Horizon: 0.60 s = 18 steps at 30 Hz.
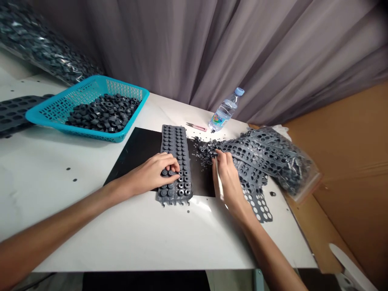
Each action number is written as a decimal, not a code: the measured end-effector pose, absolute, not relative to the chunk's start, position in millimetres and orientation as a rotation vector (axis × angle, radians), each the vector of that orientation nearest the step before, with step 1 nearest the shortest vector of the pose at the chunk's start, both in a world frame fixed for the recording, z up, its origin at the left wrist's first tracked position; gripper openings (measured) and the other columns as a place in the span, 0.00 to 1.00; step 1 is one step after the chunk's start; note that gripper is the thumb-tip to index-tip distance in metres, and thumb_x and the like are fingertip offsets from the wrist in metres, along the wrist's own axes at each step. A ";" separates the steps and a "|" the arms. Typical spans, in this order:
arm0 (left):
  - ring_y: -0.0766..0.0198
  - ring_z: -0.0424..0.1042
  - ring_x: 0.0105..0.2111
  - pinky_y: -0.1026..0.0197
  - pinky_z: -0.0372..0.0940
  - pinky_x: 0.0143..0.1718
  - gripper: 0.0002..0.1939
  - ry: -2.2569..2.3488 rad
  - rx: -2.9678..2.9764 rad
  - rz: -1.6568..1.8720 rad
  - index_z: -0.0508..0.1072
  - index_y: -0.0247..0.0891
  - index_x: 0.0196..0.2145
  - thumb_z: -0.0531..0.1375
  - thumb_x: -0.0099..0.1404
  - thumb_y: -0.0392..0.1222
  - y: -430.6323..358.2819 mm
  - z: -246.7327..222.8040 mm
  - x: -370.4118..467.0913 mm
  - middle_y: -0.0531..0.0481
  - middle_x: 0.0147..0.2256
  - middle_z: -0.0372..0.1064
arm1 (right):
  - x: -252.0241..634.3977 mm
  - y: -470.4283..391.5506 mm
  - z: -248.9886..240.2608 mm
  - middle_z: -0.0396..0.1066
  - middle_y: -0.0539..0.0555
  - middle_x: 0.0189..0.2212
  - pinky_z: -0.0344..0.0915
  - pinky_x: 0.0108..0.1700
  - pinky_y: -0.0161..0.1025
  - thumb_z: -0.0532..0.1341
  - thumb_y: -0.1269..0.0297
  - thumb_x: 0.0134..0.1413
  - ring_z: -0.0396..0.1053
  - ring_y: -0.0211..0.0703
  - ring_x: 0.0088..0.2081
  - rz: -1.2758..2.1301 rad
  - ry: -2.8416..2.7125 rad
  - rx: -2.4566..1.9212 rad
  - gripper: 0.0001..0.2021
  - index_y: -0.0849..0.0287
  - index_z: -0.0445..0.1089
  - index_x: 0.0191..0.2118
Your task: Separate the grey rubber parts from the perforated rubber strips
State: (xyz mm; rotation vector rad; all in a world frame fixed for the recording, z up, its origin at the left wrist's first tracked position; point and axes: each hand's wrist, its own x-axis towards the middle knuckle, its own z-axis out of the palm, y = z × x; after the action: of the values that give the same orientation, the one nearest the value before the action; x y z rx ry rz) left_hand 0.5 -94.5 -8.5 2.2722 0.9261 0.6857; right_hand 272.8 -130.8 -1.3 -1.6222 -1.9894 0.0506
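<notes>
A grey moulded rubber sheet (174,147) with rows of round studs lies on a black mat (141,155). My left hand (159,171) is on its near part, with thumb and forefinger curled together around a stud. In the nearest right-hand rows the studs show open, shiny centres. To the right, my right hand (227,171) is closed around a slim white stick-like tool (219,182). The tool's far end is by the fingertips and its exact kind is unclear. That hand hovers beside a heap of small black rubber bits (206,149).
A turquoise basket (121,135) of black rubber rings stands left, before a large bag (45,44) of similar pieces. Pink-handled thread snips (198,127) and a water bottle (224,111) are at the back. Punched rubber sheets (254,151) and a clear bag (298,173) lie right.
</notes>
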 end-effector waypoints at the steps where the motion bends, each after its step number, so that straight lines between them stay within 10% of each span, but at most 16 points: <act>1: 0.59 0.71 0.41 0.56 0.66 0.47 0.04 0.916 2.270 0.657 0.75 0.41 0.40 0.64 0.71 0.43 -95.7 -5.8 -0.6 0.52 0.39 0.72 | 275.7 -130.7 0.7 0.70 0.61 0.45 0.73 0.49 0.51 0.51 0.59 0.77 0.72 0.51 0.41 0.142 -1.985 -1.570 0.18 0.59 0.62 0.65; 6: 0.64 0.71 0.37 0.59 0.68 0.42 0.04 0.933 2.204 0.674 0.75 0.40 0.43 0.62 0.72 0.40 -96.9 -0.7 -3.7 0.52 0.41 0.70 | 261.6 -137.5 5.9 0.76 0.56 0.43 0.73 0.48 0.42 0.60 0.59 0.74 0.74 0.45 0.42 0.476 -2.170 -1.188 0.07 0.55 0.71 0.50; 18: 0.64 0.70 0.35 0.59 0.66 0.40 0.04 0.978 2.197 0.702 0.78 0.41 0.42 0.64 0.72 0.42 -93.8 -10.9 -0.1 0.53 0.40 0.68 | 252.2 -136.1 -2.3 0.77 0.57 0.43 0.72 0.51 0.44 0.58 0.60 0.76 0.75 0.47 0.45 0.338 -2.406 -1.003 0.08 0.55 0.73 0.50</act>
State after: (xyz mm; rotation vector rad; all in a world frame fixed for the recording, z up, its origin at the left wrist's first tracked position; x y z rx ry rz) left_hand -0.1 -93.8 -10.9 2.1970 0.9776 0.7024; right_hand 252.2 -136.1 -2.3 -1.0028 -2.4063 0.3381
